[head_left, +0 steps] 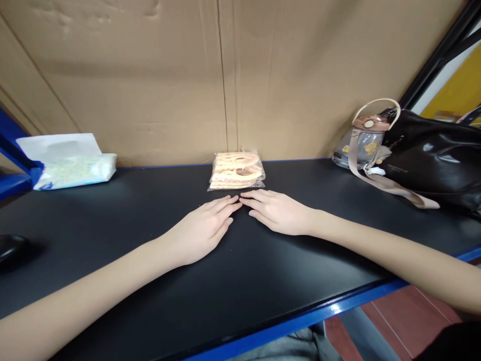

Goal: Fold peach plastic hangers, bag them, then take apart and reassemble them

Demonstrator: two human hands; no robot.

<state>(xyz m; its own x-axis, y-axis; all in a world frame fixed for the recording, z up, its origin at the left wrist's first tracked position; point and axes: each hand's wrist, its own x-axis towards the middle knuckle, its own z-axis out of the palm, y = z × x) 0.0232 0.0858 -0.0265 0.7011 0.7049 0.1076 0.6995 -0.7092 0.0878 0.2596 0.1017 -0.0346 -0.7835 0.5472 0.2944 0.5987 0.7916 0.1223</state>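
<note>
My left hand (205, 228) lies flat, palm down, on the black tabletop (124, 250), holding nothing. My right hand (276, 210) rests flat beside it, also with nothing in it; the fingertips of both hands nearly meet at the centre. Just beyond the fingertips lies a clear plastic packet (236, 170) of peach-coloured flat items, close to the cardboard back wall and apart from both hands.
A pack of tissues (73, 168) with a white sheet on top lies at the back left. A clear bottle with a beige strap (366, 143) leans on a black bag (436, 158) at the right. A dark object (13, 248) sits at the left edge. The table's blue front edge (338, 306) runs close below.
</note>
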